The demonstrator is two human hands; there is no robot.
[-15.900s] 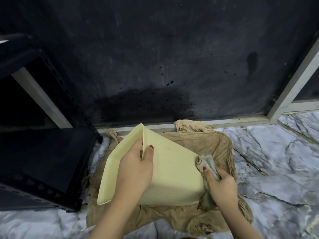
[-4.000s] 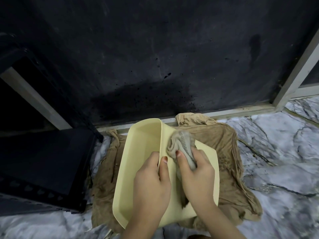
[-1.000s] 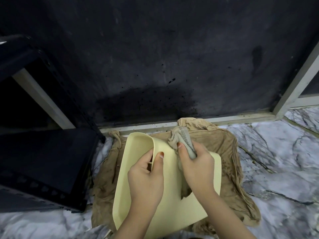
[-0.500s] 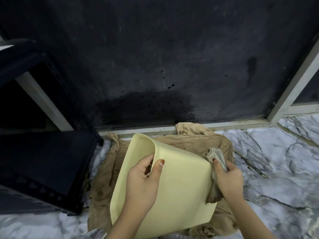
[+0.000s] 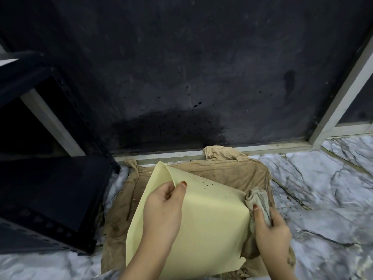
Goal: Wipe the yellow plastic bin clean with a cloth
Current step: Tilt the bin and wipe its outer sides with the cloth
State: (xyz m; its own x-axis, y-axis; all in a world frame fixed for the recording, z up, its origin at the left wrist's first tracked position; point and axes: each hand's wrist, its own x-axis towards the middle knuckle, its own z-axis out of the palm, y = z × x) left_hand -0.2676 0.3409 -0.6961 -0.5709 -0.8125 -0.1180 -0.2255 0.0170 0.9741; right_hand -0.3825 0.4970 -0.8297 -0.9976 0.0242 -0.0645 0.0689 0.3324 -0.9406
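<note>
- The yellow plastic bin [image 5: 212, 229] sits low in the centre of the frame, tipped on its side over a brown rag [image 5: 232, 174] spread on the marble floor [image 5: 323, 188]. Its open mouth faces the left of the frame and its outer wall is turned up toward the camera.
- The left hand [image 5: 163, 215] grips the bin at its upper rim corner, thumb on the outer wall and fingers curled over the edge into the inside, steadying it.
- The right hand [image 5: 270, 229] is closed round a bunched grey cloth [image 5: 258, 199] and presses it against the bin's right edge, where the wall meets the base.
- Dark specks [image 5: 207, 183] dot the outer wall near its upper edge, between the 2 hands and up-left of the cloth.
- The bin's long axis runs from lower left to upper right. The specks lie nearer the left thumb, but only the right hand carries the cloth, so I judge the next stroke should travel up and left across the wall.
- A black shelf unit [image 5: 50, 199] stands at the left of the frame, and a dark stained wall [image 5: 181, 77] fills the top.
</note>
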